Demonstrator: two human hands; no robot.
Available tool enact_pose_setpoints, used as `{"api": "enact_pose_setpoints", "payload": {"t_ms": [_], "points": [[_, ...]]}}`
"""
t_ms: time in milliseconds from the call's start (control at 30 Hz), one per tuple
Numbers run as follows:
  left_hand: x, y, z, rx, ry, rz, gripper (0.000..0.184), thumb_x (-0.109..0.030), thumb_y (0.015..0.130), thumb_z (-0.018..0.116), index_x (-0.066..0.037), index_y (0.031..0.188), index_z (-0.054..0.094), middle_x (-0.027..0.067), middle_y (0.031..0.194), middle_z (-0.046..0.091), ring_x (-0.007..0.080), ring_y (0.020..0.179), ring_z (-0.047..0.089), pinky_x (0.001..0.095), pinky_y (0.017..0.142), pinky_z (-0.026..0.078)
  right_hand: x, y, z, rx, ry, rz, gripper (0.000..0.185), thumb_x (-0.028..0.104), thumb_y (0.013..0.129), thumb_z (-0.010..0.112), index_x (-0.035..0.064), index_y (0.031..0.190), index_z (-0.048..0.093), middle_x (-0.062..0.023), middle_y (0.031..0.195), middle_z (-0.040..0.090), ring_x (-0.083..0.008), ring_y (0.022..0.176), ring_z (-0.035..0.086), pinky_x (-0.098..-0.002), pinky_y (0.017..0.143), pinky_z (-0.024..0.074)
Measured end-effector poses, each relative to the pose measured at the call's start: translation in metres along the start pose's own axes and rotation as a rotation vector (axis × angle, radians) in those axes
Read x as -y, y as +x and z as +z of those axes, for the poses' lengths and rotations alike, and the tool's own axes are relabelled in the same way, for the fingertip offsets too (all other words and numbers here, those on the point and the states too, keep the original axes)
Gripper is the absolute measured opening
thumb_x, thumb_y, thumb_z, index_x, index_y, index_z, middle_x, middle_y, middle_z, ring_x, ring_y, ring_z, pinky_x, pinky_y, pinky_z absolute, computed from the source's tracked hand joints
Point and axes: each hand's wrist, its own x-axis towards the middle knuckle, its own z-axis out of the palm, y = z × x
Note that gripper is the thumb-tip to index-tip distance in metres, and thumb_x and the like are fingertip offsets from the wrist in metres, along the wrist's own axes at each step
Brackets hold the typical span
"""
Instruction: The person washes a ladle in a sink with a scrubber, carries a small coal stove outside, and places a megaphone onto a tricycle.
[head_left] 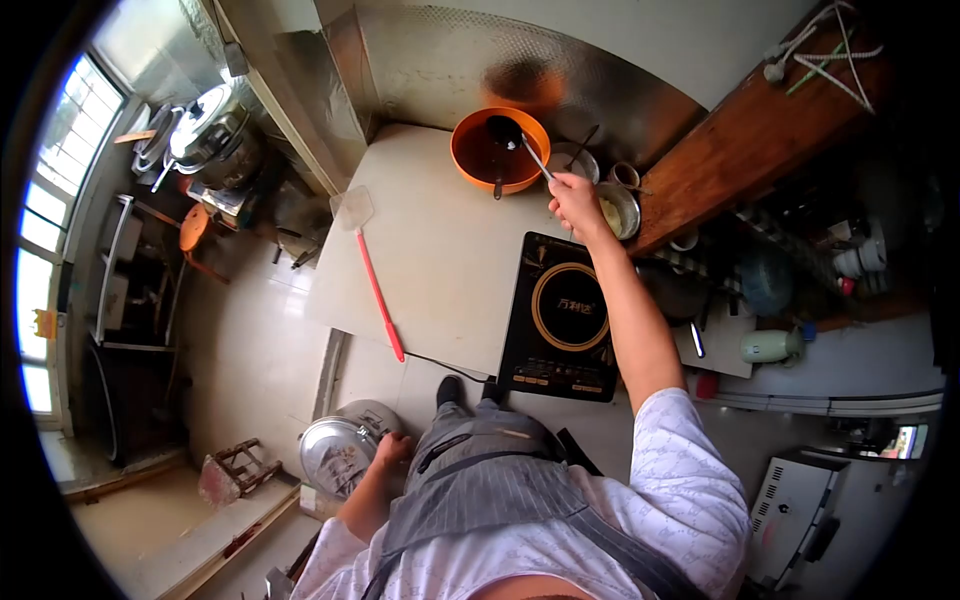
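Three characters, 万利达, are showing inside the gold ring [535,308] on the black cooker [530,345]. Smaller markings are running along its control panel [562,383], and these are staying too tiny for reading.

We see daylight from the left-hand window [60,140] burn out to white and leave glare on the floor [262,320]. Around us, straight edges bow strongly and corners go black.

Daylight glares through the barred window [78,120] over there — it glints on the pale floor [245,335], near an orange stool [195,230]. Dimpled metal sheeting [430,55] lines the wall [650,35] — beside it slants a thick brown timber [740,160].
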Motion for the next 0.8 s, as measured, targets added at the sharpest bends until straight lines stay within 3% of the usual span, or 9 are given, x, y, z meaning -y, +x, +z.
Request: {"api": "enact_pose_setpoints", "payload": {"t_ms": [167,233,367,433,500,533,633,767,800], "points": [[0.065,0.07,-0.004,0.021,0.078,0.075,0.029,-0.024,0.083,0.057,0.004,0.083,0.065,0.0174,0.068,0.066,0.0272,0.065,0.068,0.0404,0.061,0.052,0.012,-0.022,-0.001,0.036,0.319,0.187,0.018,0.022,0.095,0.051,0.0072,0.105,0.055,-0.0053,0.07,0.053,-0.0069,0.048,0.042,-0.0226,0.04,0.0322],[0.06,0.071,-0.016,0.028,0.006,0.098,0.025,-0.02,0.087,0.056,0.004,0.083,0.06,0.01,0.061,0.06,0.0197,0.05,0.06,0.0334,0.046,0.048,0.017,-0.029,0.001,0.039,0.385,0.188,0.019,0.023,0.095,0.052,0.0068,0.106,0.054,-0.005,0.07,0.053,-0.007,0.048,0.042,-0.022,0.04,0.031],[0.03,0.049,-0.043,-0.001,-0.078,0.011,0.028,-0.02,0.083,0.054,0.006,0.084,0.064,0.018,0.065,0.065,0.0262,0.059,0.067,0.0384,0.055,0.052,0.026,-0.043,0.017,-0.102,0.028,-0.065,0.036,0.021,0.097,0.05,0.0042,0.129,0.05,-0.0023,0.064,0.051,-0.0075,0.048,0.044,-0.0227,0.041,0.0326],[0.04,0.047,-0.048,-0.042,-0.032,0.029,0.029,-0.021,0.082,0.054,0.005,0.083,0.064,0.018,0.064,0.065,0.0267,0.058,0.066,0.0382,0.056,0.052,0.003,-0.024,0.017,-0.14,-0.128,-0.144,0.037,0.02,0.095,0.052,0.0026,0.128,0.053,-0.006,0.065,0.056,-0.0113,0.051,0.051,-0.0274,0.046,0.0406],[0.048,0.036,-0.052,-0.089,-0.015,0.028,0.031,-0.024,0.079,0.054,0.004,0.082,0.065,0.0182,0.062,0.064,0.0284,0.059,0.066,0.0381,0.058,0.052,-0.017,-0.007,0.022,-0.342,-0.554,-0.491,0.036,0.02,0.09,0.054,-0.0006,0.119,0.059,-0.019,0.089,0.068,-0.0332,0.078,0.064,-0.0371,0.069,0.0508],[0.052,0.032,-0.054,-0.084,-0.003,-0.021,0.03,-0.024,0.079,0.054,0.004,0.082,0.065,0.0188,0.064,0.064,0.0284,0.06,0.066,0.0387,0.059,0.052,-0.015,-0.005,0.024,-0.274,-0.56,-0.373,0.033,0.019,0.089,0.055,-0.0001,0.115,0.061,-0.0234,0.103,0.065,-0.0407,0.102,0.059,-0.04,0.087,0.0465],[0.049,0.007,-0.057,-0.134,-0.026,-0.061,0.03,-0.024,0.08,0.054,0.003,0.084,0.065,0.0198,0.068,0.065,0.0288,0.064,0.067,0.0401,0.062,0.052,-0.031,-0.001,0.025,-0.328,-0.578,-0.507,0.031,0.019,0.089,0.055,0.0022,0.115,0.062,-0.0223,0.099,0.065,-0.0377,0.095,0.063,-0.0392,0.082,0.0478],[0.05,-0.025,-0.065,-0.139,-0.034,-0.05,0.031,-0.026,0.081,0.054,0.003,0.088,0.065,0.0232,0.079,0.065,0.0335,0.076,0.067,0.0423,0.07,0.051,-0.063,0.016,0.015,-0.318,-0.248,-0.416,0.033,0.019,0.088,0.057,0.0005,0.115,0.062,-0.0101,0.078,0.065,-0.0198,0.066,0.061,-0.0335,0.063,0.0492],[0.05,-0.029,-0.066,-0.182,0.032,0.004,0.031,-0.026,0.081,0.054,0.002,0.089,0.064,0.0242,0.083,0.065,0.0364,0.081,0.065,0.0435,0.074,0.05,-0.067,0.016,0.014,-0.206,-0.065,-0.251,0.033,0.019,0.092,0.056,0.006,0.123,0.058,0.0,0.066,0.052,-0.0055,0.042,0.039,-0.0212,0.036,0.0286]]}}
